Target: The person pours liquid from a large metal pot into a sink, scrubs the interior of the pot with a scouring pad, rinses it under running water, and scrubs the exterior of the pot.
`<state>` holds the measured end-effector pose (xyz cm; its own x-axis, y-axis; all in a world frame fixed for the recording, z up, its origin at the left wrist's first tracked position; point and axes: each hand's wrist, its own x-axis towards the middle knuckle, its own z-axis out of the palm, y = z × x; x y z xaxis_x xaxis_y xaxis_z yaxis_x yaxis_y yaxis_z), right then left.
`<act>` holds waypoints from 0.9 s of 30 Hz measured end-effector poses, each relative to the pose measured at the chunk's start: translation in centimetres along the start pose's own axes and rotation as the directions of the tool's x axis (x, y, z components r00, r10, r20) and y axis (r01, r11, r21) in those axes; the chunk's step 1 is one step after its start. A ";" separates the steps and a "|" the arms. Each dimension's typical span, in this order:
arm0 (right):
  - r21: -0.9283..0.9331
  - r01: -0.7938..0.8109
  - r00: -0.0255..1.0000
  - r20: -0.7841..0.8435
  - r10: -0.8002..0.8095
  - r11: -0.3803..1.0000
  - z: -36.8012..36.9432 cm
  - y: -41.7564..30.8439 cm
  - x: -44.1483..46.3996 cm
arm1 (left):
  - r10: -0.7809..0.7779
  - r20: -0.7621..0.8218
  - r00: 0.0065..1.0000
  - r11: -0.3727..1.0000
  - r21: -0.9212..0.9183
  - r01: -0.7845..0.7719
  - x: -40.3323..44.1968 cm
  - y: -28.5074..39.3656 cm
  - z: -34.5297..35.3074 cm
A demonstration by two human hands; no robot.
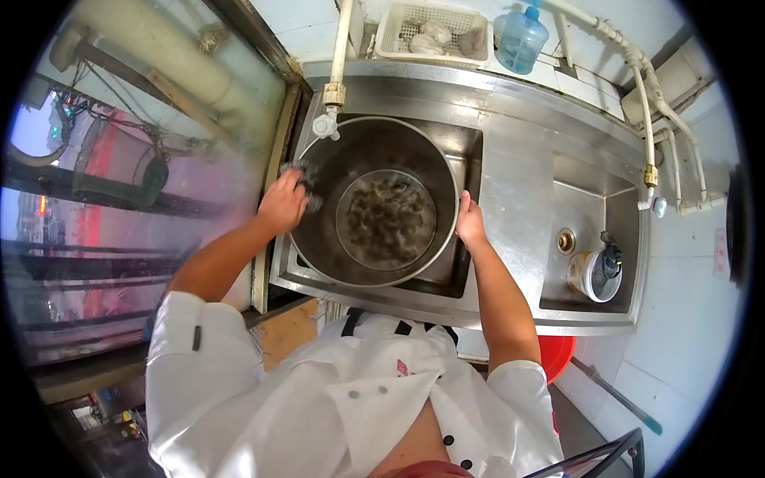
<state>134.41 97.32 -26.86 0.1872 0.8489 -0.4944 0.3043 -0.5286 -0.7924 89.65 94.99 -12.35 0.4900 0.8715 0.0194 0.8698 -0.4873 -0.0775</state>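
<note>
The big, round, grey metal pot [320, 231] sits in a shiny metal sink [470, 159], maybe to catch drips. At the pot's left edge, the left hand [283, 203] grips a blurry grey scrubber [314, 203]. At its right edge, the right hand [471, 221] probably steadies it; hidden fingers, so I can't tell if they grip.

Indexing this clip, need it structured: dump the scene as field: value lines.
left grip: closed around a motion-blurred grey item, at the pot's left rim
right grip: at the pot's right rim, thumb up
pot: large, metal, open, in left basin; bottom patchy dark, contents unclear
tap: white, over the pot's far-left rim
right basin: tilted white tub, drain
behind sinks: white basket, blue jug
</note>
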 end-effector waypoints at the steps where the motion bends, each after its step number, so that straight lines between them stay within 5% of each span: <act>1: -0.022 0.048 0.998 -0.028 -0.049 0.999 0.3 0.9 0.7 | 0.036 -0.087 0.996 0.999 0.020 -0.034 2.3 -1.1 0.8; 4: -0.066 0.069 0.996 -0.046 -0.072 0.995 0.3 0.9 0.8 | 0.009 -0.214 0.977 0.994 0.107 0.014 9.5 -2.2 2.6; 6: -0.090 0.044 0.998 -0.034 -0.047 0.995 0.0 0.7 0.7 | -0.080 0.159 0.984 0.979 0.198 0.048 13.7 -3.3 5.4; 8: -0.090 0.093 0.994 -0.045 -0.097 0.992 0.1 0.6 1.0 | -0.196 -0.064 0.978 0.910 -0.383 0.158 16.8 -2.1 5.5; 9: -0.107 0.097 0.993 -0.058 -0.104 0.989 0.1 0.2 0.8 | -0.201 -0.066 0.977 0.910 -0.382 0.161 18.5 -2.0 6.3; 11: -0.105 0.116 0.988 -0.092 -0.126 0.988 0.2 0.1 0.3 | 0.135 -0.278 0.951 0.989 0.095 -0.113 20.3 -2.0 8.7; 12: -0.100 0.138 0.980 -0.130 -0.150 0.985 0.3 0.1 0.4 | 0.128 -0.274 0.953 0.990 0.096 -0.105 19.8 -2.1 8.6; 14: -0.076 0.123 0.987 -0.093 -0.130 0.989 0.3 1.2 1.0 | -0.105 -0.289 0.951 0.980 -0.191 0.050 17.2 -1.4 7.1; 15: -0.088 0.117 0.985 -0.116 -0.126 0.989 0.4 1.3 1.6 | -0.153 -0.150 0.977 0.986 0.046 0.161 15.1 -0.7 4.5; 17: -0.086 0.108 0.985 -0.127 -0.118 0.990 0.8 1.1 1.3 | -0.331 -0.025 0.943 0.944 -0.018 0.330 10.1 -1.2 2.4; 20: -0.043 0.080 0.986 -0.146 -0.086 0.996 0.8 -0.2 -0.1 | -0.490 -0.114 0.864 0.872 -0.054 0.487 1.4 1.1 3.2; 24: -0.193 0.113 0.975 -0.165 -0.146 0.975 0.5 -1.2 -0.9 | -0.617 -0.095 0.781 0.787 -0.070 0.613 -2.4 4.4 3.7; 27: -0.195 0.141 0.974 -0.150 -0.171 0.971 0.3 -0.3 -1.0 | -0.568 -0.117 0.815 0.822 -0.027 0.569 2.1 2.0 3.8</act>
<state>133.83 96.61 -26.24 0.2704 0.9175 -0.2918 0.5039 -0.3931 -0.7691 92.17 96.08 -16.30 -0.0879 0.9804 0.1762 0.9953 0.0938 -0.0255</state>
